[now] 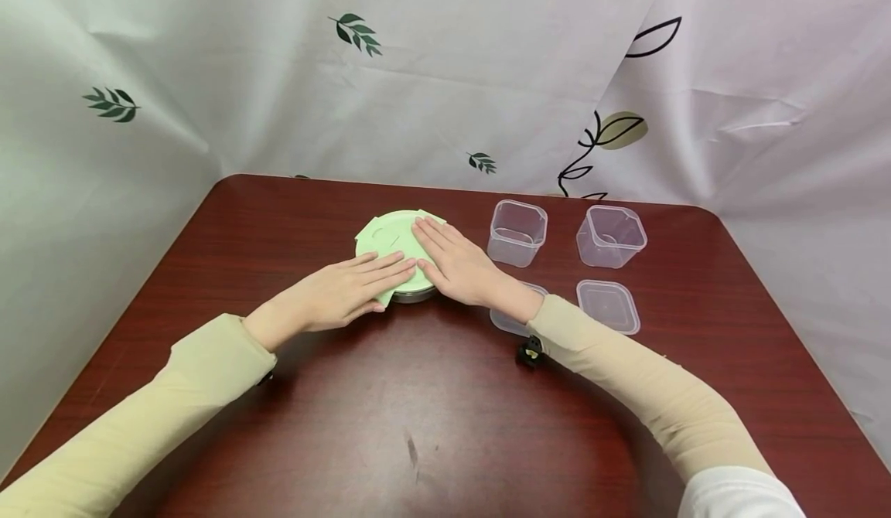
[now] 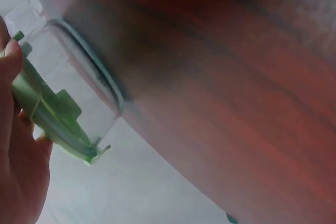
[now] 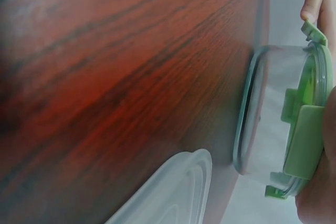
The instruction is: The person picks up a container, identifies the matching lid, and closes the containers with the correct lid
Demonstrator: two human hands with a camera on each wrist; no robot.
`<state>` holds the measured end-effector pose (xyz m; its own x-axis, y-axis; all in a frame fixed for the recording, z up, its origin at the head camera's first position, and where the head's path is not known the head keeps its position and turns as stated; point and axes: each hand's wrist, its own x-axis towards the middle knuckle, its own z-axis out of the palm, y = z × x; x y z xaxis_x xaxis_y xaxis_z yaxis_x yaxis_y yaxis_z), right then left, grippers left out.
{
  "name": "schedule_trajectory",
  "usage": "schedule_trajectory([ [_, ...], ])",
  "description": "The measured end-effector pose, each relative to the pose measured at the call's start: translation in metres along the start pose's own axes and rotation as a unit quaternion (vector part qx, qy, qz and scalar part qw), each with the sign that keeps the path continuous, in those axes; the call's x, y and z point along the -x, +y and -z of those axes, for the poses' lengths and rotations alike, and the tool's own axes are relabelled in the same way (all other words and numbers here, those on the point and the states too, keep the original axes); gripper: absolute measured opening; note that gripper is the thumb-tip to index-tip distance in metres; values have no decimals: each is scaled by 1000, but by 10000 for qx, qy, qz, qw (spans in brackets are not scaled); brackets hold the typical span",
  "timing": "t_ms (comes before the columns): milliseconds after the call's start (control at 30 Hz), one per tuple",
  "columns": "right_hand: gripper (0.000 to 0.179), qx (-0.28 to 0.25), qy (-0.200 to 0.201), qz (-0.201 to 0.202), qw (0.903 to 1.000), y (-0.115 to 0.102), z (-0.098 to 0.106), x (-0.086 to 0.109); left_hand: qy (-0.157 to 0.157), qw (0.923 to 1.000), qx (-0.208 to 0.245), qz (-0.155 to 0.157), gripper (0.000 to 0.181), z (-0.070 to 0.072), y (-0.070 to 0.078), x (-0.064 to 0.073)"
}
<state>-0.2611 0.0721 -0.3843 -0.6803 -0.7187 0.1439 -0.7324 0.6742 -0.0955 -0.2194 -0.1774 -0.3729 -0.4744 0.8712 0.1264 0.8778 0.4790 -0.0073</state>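
Note:
A round clear glass food container [image 3: 270, 108] with a light green lid [image 1: 391, 233] stands toward the back of the table, left of centre. My left hand [image 1: 330, 292] lies over the lid's front left part, fingers straight. From the right, my right hand [image 1: 465, 267] rests on the lid with its fingers stretched out, their tips near the far edge. Green clips jut from the lid's rim in the head view. In the right wrist view, one green clip [image 3: 305, 142] hangs down along the container's side.
Two clear square plastic containers [image 1: 516, 252] stand open at the back right. One clear flat lid [image 1: 609, 307] lies in front of the right one; another lid [image 1: 503, 322] is partly under my right forearm. A pale patterned curtain [image 1: 445, 77] hangs behind the table [image 1: 348, 433].

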Motion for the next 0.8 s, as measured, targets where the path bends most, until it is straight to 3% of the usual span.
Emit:
schedule_trajectory([
  [233,59,-10,-28,5,10000,0,-1,0,624,9979,-160,-10,61,-7,4,-1],
  [533,58,-48,-50,-4,10000,-1,2,0,473,9980,-248,342,61,-8,14,-1],
  [800,58,-18,-134,35,9999,-2,2,-2,656,9968,-191,426,58,-9,16,0],
])
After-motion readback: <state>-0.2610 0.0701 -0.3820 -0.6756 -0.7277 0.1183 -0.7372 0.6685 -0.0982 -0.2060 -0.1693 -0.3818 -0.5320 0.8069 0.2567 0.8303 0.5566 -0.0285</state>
